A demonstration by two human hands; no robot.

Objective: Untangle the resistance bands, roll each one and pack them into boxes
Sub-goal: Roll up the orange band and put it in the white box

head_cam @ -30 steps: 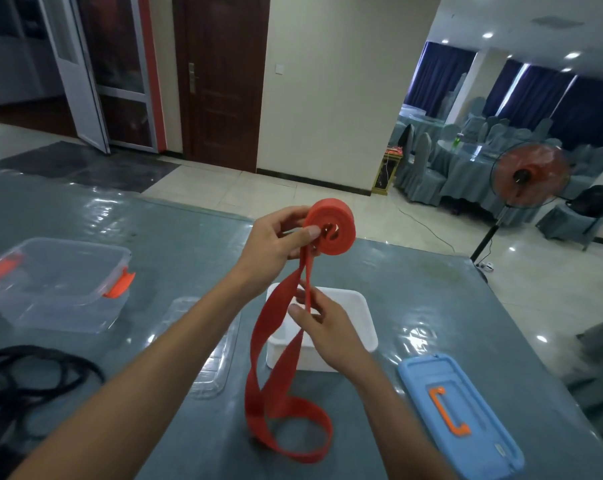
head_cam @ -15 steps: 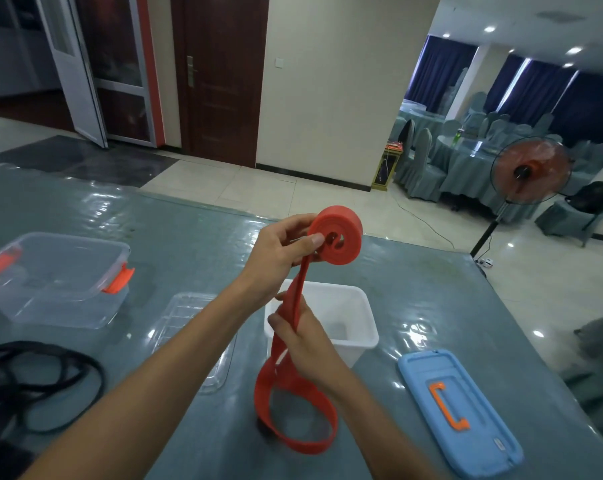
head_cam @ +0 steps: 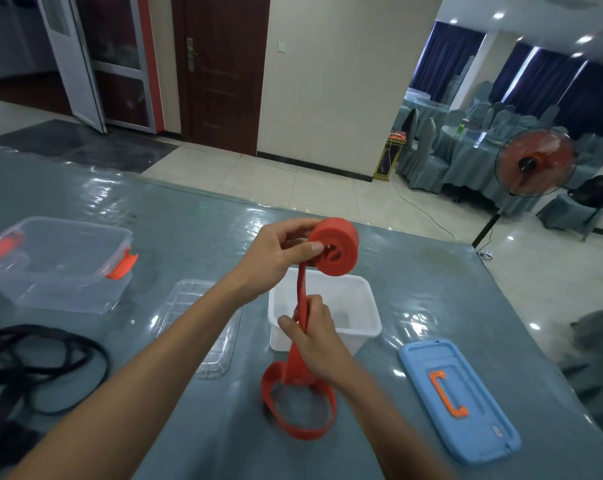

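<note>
My left hand [head_cam: 276,258] grips the rolled part of a red resistance band [head_cam: 334,247], thumb pressed on the roll's side, held above an open white box [head_cam: 362,306]. The band's loose tail hangs down from the roll and ends in a loop lying on the table. My right hand [head_cam: 314,336] pinches that tail lower down, in front of the white box. A tangle of black bands [head_cam: 40,365] lies at the left edge of the table.
A clear box with orange clips [head_cam: 61,261] stands at the left, and its clear lid [head_cam: 203,323] lies flat beside my left forearm. A blue lid with an orange handle [head_cam: 459,396] lies at the right. The table's far edge [head_cam: 414,233] is close behind the roll.
The roll has grown a little as more tail was wound on. My right hand slid lower along the tail, and the loose loop on the table has become shorter.
</note>
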